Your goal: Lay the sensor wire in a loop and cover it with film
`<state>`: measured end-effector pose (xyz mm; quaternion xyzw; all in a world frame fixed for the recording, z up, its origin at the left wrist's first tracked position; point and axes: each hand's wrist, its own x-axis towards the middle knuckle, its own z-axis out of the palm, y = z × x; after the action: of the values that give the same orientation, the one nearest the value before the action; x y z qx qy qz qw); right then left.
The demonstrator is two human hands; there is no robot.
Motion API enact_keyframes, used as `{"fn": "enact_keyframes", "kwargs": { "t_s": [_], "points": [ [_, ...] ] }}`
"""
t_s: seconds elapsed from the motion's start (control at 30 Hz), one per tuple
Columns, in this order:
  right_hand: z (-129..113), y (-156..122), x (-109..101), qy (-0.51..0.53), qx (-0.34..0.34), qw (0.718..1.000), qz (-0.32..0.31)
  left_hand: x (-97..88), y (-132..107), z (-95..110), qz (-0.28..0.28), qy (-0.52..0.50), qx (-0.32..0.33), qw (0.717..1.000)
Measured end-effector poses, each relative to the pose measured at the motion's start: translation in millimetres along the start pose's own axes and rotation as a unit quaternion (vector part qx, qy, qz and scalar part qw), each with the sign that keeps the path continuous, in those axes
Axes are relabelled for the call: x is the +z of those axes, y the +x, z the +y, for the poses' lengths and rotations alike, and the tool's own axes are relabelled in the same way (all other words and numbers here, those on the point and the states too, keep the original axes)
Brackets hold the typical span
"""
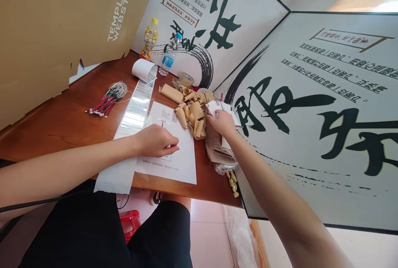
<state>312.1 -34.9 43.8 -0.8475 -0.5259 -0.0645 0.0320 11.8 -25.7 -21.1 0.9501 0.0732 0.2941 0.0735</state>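
Observation:
My left hand [159, 141] is closed over the printed sheet [183, 168], which has a diagram and lettering; whatever its fingers may hold is hidden. To the right, my right hand [223, 122] is closed by a white paper piece [230, 112] above a plastic bag [219, 162] of cardboard pieces. Thin dark wires show near those fingers, but I cannot make out what is gripped. Between and beyond the hands lies a heap of curled brown paper pieces [195, 111]. Left of the sheet runs a strip of labels [135, 106] with its far end rolled up.
A bundle of red and black wires [107, 100] lies on the left of the brown table [77, 129]. Two bottles, one yellow-capped [149, 37] and one blue-capped [169, 58], stand at the back near a tape roll [186, 79]. Cardboard [62, 23] and printed panels [280, 73] rise around.

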Motion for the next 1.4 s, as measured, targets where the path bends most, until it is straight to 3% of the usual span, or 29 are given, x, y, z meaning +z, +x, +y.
{"fn": "enact_keyframes", "kwargs": {
  "t_s": [0.37,0.73,1.0,1.2,1.4],
  "points": [
    [2,7,-25,0.062,0.046,0.992,-0.099,-1.3,1,5,-0.017,-0.018,-0.006,1.000],
    [-14,-15,0,0.001,0.042,0.999,-0.009,-0.8,1,5,-0.026,-0.005,-0.010,1.000],
    [-8,-20,3,0.009,0.011,1.000,0.001,-0.9,0,6,-0.029,0.005,-0.003,1.000],
    [-4,-26,14,0.052,-0.020,0.998,0.008,1.5,0,6,-0.027,0.003,0.005,1.000],
    [10,-14,7,0.163,0.010,0.985,0.058,0.6,0,5,-0.004,-0.005,0.005,1.000]
  ]
}}
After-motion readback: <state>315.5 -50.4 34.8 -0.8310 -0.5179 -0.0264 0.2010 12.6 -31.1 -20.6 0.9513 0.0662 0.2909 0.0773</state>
